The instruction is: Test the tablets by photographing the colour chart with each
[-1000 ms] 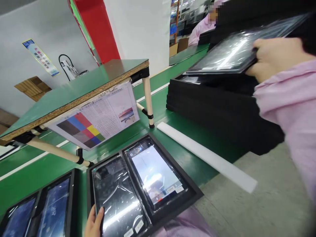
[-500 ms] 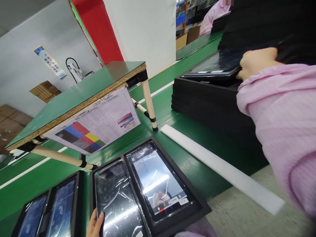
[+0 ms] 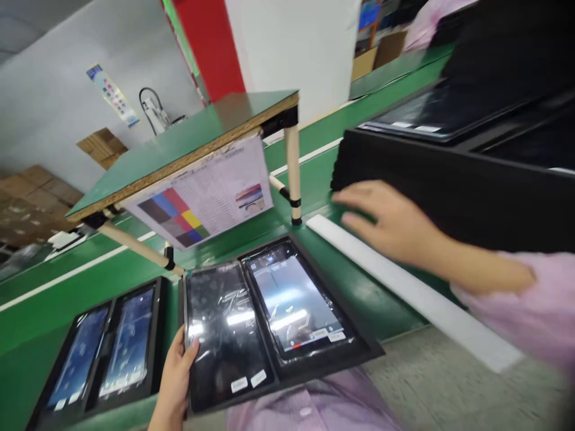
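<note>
My left hand (image 3: 178, 365) grips the left edge of a dark-screened tablet (image 3: 224, 344) in clear film, its thumb on top. Two white labels sit near that tablet's lower edge. Beside it, a lit tablet (image 3: 294, 299) lies in the right compartment of a black foam tray (image 3: 359, 353). My right hand (image 3: 381, 218) is open and blurred, with nothing in it, above the white foam strip (image 3: 404, 287) and in front of the black tray stack (image 3: 404, 173). Another film-covered tablet (image 3: 417, 117) lies in the top of that stack.
A second black tray (image 3: 157, 335) with two lit tablets lies on the green belt at left. A green-topped stand (image 3: 193, 149) with pipe legs rises behind, a colour chart sheet (image 3: 202, 197) on its front. A person's pink sleeve (image 3: 426, 27) shows at the far right.
My right hand has let go of the tablet at the tray stack and moved left and down, its fingers now apart. That tablet now lies flatter. My left hand keeps its hold.
</note>
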### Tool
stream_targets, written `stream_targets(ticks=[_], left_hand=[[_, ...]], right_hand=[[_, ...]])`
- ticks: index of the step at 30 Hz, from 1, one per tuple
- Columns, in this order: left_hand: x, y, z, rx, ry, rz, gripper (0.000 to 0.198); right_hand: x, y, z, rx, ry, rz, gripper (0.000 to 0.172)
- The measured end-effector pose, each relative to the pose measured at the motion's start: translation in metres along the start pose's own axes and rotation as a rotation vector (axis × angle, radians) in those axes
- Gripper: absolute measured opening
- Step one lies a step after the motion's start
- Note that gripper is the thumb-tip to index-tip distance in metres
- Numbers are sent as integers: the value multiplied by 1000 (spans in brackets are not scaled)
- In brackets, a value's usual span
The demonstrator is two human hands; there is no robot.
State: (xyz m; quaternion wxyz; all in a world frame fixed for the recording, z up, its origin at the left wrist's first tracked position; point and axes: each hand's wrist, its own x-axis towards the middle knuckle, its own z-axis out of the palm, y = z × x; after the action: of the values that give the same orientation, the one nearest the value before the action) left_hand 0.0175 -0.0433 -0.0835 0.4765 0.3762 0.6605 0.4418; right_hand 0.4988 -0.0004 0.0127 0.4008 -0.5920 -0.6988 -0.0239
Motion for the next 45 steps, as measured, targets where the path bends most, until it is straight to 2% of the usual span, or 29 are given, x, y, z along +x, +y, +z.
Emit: stream_targets(ticks=[1,3,4,6,7,9,12,14,17,20,23,25,28,32,37,41,45], left_hand=[[-3,6,0,-23,-13,19,81],[-9,14,2,-83,-35,57,85],[-12,16,3,-116,-49,77,86],[-17,16,9,-180,-96,106,86],[-20,14,13,-209,-122,118,86],[-25,9,24,-244,-162,139,87],[-31,5,41,-253,-198,225,93],[-36,8,50,-215,-259,358,98],[-45,19,57,-52,-427,590,106],[-53,30,59,137,-602,738,115],[-54,29,64,302,-733,901,139],[-52,24,70,399,-767,1000,152],[-45,17,82,428,-744,1161,155],[-41,16,90,337,-716,1377,153],[-45,18,84,364,-667,1367,147],[-45,8,74,384,-641,1189,142],[-42,-11,71,398,-563,1081,149]], right_hand=[[-24,-18,18,98,-190,-59,51],[-66,-52,51,260,-554,-22,57],[-83,-67,66,350,-685,37,65],[-103,-93,94,593,-805,198,82],[-108,-105,107,716,-800,284,91],[-108,-124,132,875,-677,395,102],[-102,-137,156,971,-414,536,99],[-101,-134,161,1022,-301,635,93],[-107,-121,154,1116,-248,749,90],[-116,-109,138,1186,-157,847,85],[-123,-104,123,1220,-71,930,82],[-125,-106,116,1256,-21,978,80],[-125,-113,110,1315,106,1018,78],[-130,-118,108,1389,178,930,78],[-142,-107,110,1345,220,883,80],[-144,-97,110,1362,171,887,83],[-145,-84,111,1283,119,781,86]])
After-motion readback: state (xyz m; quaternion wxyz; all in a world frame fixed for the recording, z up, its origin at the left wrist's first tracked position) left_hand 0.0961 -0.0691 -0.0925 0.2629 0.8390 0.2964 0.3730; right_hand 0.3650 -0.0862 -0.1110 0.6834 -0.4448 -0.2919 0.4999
